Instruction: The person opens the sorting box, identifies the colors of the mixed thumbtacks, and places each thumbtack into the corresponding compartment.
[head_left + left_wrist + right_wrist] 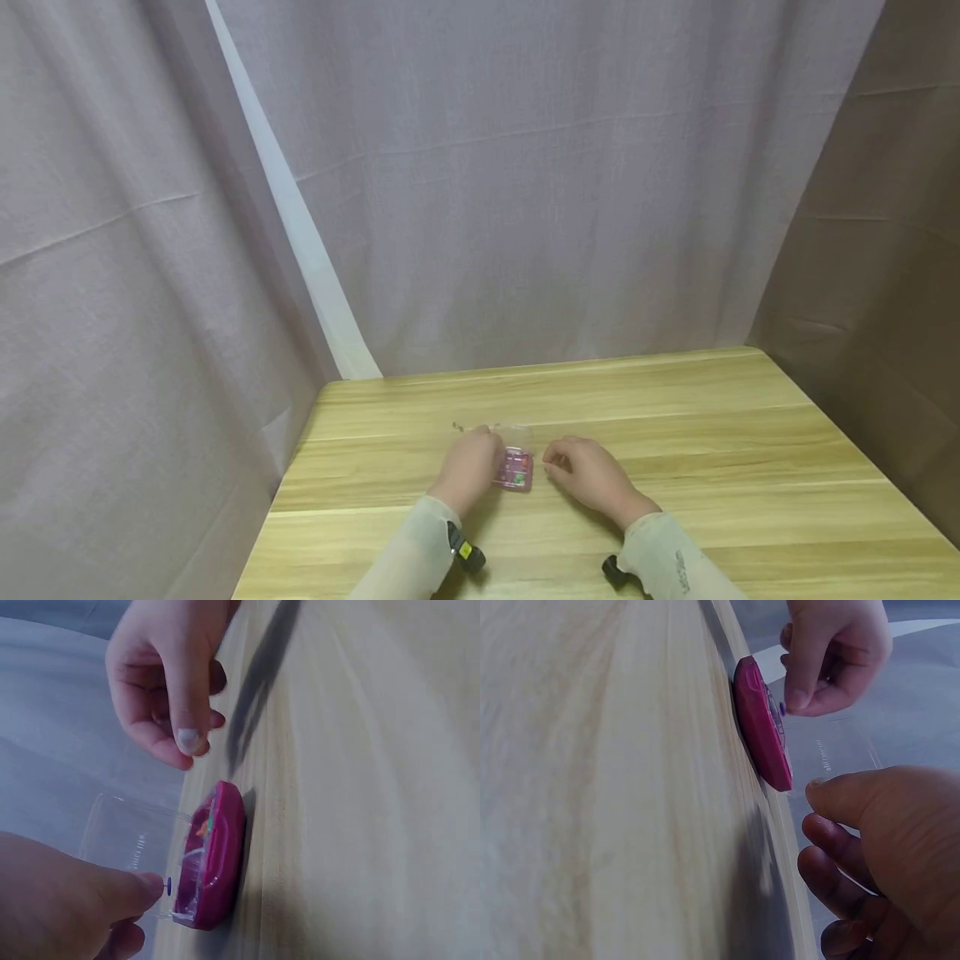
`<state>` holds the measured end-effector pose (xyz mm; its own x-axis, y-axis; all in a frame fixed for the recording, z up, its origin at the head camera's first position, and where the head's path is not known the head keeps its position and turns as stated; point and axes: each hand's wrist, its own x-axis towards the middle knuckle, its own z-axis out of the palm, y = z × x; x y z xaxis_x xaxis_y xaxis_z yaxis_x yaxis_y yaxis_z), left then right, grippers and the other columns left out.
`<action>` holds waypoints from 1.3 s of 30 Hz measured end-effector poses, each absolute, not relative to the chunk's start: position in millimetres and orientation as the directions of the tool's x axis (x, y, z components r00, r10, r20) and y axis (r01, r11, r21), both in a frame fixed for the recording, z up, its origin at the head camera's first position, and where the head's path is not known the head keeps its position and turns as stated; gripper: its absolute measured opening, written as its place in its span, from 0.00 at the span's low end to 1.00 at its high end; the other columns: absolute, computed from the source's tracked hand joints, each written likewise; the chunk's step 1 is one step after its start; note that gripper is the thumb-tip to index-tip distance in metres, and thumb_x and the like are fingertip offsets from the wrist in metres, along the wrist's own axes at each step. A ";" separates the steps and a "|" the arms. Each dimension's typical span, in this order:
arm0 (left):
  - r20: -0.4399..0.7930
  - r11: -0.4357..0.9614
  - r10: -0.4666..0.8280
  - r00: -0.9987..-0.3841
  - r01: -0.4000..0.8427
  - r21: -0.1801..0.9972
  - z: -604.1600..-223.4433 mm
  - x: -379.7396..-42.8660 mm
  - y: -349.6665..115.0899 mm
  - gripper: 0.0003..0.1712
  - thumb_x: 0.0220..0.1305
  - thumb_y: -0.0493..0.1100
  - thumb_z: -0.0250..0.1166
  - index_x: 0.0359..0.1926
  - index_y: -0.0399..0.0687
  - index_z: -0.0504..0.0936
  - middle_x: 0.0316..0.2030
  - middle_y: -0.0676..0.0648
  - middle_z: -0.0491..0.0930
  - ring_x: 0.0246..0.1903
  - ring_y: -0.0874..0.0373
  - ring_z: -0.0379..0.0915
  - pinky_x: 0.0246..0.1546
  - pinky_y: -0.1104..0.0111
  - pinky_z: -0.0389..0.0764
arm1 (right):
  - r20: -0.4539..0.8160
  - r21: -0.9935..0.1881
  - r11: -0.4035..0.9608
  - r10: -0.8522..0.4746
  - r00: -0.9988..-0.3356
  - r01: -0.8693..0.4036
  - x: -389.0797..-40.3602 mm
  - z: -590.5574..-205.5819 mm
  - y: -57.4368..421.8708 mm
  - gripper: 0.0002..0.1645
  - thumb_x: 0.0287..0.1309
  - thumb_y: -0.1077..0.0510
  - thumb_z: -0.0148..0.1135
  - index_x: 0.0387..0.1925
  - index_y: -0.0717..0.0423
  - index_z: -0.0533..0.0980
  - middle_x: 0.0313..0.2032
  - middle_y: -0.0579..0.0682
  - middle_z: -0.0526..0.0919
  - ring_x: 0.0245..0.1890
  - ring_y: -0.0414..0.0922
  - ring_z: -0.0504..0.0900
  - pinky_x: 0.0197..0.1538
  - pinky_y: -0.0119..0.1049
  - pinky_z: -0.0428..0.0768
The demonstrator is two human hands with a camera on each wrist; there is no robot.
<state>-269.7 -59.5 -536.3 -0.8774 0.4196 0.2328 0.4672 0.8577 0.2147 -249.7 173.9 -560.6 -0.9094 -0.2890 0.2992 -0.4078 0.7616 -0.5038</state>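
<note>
A pink compartment box lies on the table with its clear lid raised at the back. Small red and green pieces show in its compartments. My left hand is over the box's left side, pinching a small purple push pin between thumb and finger, just above the compartments. To the right of the box, apart from it, my right hand hovers with loosely bent fingers and nothing visible in them. In the head view the left hand hides part of the box and the pin.
Several tiny dark pieces lie on the wooden table behind the left hand. Grey curtains hang along the back and sides. Each wrist carries a small black camera.
</note>
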 end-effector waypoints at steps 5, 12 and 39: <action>0.274 0.840 0.427 -0.862 0.491 0.233 -535.5 -261.6 -63.7 0.10 0.63 0.45 0.64 0.24 0.55 0.80 0.23 0.57 0.73 0.23 0.64 0.65 0.25 0.69 0.76 | 0.300 -0.499 0.763 -0.292 -0.908 -0.410 -250.3 -560.3 173.0 0.06 0.53 0.50 0.71 0.33 0.36 0.81 0.28 0.31 0.79 0.29 0.31 0.75 0.38 0.37 0.81; 0.238 0.811 0.425 -0.873 0.484 0.328 -538.8 -252.1 -64.3 0.08 0.60 0.43 0.66 0.24 0.55 0.82 0.23 0.58 0.72 0.22 0.65 0.66 0.24 0.71 0.75 | 0.311 -0.490 0.765 -0.294 -0.904 -0.418 -251.4 -559.6 170.6 0.05 0.53 0.50 0.71 0.33 0.37 0.82 0.28 0.31 0.79 0.29 0.32 0.74 0.37 0.37 0.81; 0.231 0.827 0.257 -0.938 0.337 0.451 -548.1 -257.7 -112.5 0.06 0.63 0.49 0.61 0.31 0.56 0.82 0.29 0.54 0.82 0.30 0.60 0.74 0.35 0.59 0.83 | 0.285 -0.500 0.769 -0.289 -0.914 -0.399 -250.7 -557.8 163.5 0.05 0.53 0.50 0.71 0.34 0.37 0.82 0.29 0.31 0.80 0.30 0.32 0.75 0.38 0.38 0.81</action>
<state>-257.7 -112.5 -548.1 -0.9384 0.2568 0.2312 0.3372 0.8266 0.4507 -250.7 163.5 -557.8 -0.9139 -0.2888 0.2853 -0.3990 0.7687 -0.5000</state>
